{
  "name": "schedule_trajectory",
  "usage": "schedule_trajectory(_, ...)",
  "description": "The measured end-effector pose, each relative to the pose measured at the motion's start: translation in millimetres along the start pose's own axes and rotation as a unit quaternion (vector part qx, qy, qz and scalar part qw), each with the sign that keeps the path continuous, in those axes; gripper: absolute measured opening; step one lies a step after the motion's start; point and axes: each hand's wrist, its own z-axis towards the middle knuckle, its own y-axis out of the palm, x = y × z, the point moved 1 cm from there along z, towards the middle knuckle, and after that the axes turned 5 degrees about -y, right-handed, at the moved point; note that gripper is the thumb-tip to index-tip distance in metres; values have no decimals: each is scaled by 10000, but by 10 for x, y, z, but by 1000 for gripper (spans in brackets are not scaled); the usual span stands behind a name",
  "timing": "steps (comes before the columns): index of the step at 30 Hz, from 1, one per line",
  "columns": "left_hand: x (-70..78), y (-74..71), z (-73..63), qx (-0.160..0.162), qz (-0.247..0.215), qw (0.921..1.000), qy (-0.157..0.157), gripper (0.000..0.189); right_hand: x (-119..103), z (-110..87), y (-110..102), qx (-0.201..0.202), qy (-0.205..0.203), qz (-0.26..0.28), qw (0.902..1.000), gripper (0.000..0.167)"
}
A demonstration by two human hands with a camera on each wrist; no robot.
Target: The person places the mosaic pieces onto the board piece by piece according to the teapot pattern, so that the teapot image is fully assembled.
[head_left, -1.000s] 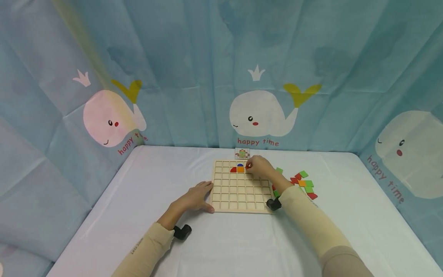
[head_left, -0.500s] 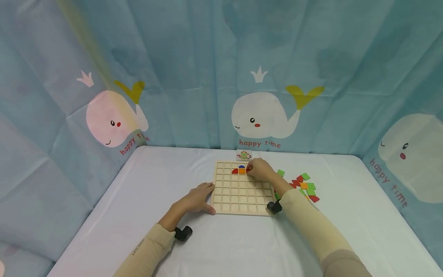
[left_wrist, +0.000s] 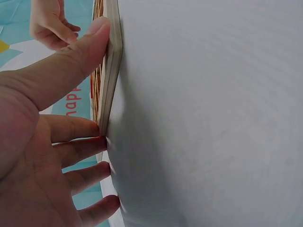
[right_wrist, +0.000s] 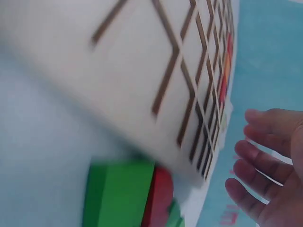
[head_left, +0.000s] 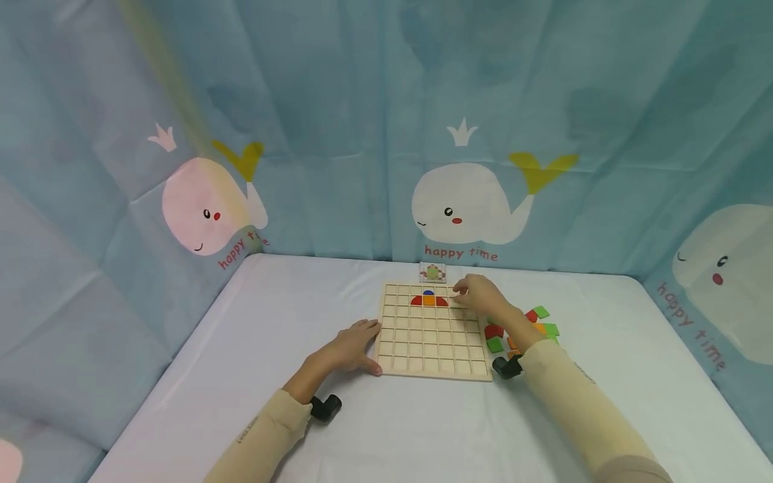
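Note:
A wooden grid board [head_left: 423,342] lies on the white table. Along its left edge, my left hand [head_left: 347,347] rests with fingers extended; the left wrist view has the thumb [left_wrist: 78,59] against the board's side near a corner. In the upper rows sit an orange square tile [head_left: 429,301], a red quarter-round tile on its left [head_left: 417,301] and another on its right [head_left: 442,302], with a blue half-round tile [head_left: 428,293] above. My right hand [head_left: 481,295] hovers over the board's upper right, fingers spread and holding nothing in the right wrist view.
A small picture card [head_left: 432,272] lies beyond the board's far edge. Right of the board are scattered loose tiles, among them a green one [head_left: 495,345] and a red one [head_left: 494,331], partly under the right forearm. A whale-print curtain [head_left: 338,201] surrounds the table.
My right hand has let go of the right-hand red tile, now seated beside the orange square, and moved to the right. The left hand stays at the board's edge.

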Motion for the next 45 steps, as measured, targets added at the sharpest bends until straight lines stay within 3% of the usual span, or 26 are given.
schedule_trajectory(8, -30, -67, 8, 75, -20, 10000, 14, 99, 261, -149, -262, 142, 216, -78, 9996, 27)
schedule_trajectory(17, -47, -59, 12, 78, -13, 10000, -11, 99, 539, -406, -452, -81, 1068, -67, 9942, 30)
schedule_trajectory(21, -51, -45, 22, 46, -50, 10000, -19, 99, 708, -522, -476, -239, 1336, 39, 9907, 30)
schedule_trajectory(34, -34, -2, 17, 23, -55, 10000, -34, 99, 1081, -865, -412, -420, 1589, 76, 9864, 28)
schedule_trajectory(45, -17, 27, 25, 53, -21, 10000, 2, 98, 1157, -984, -416, -448, 1814, 142, 9823, 31)
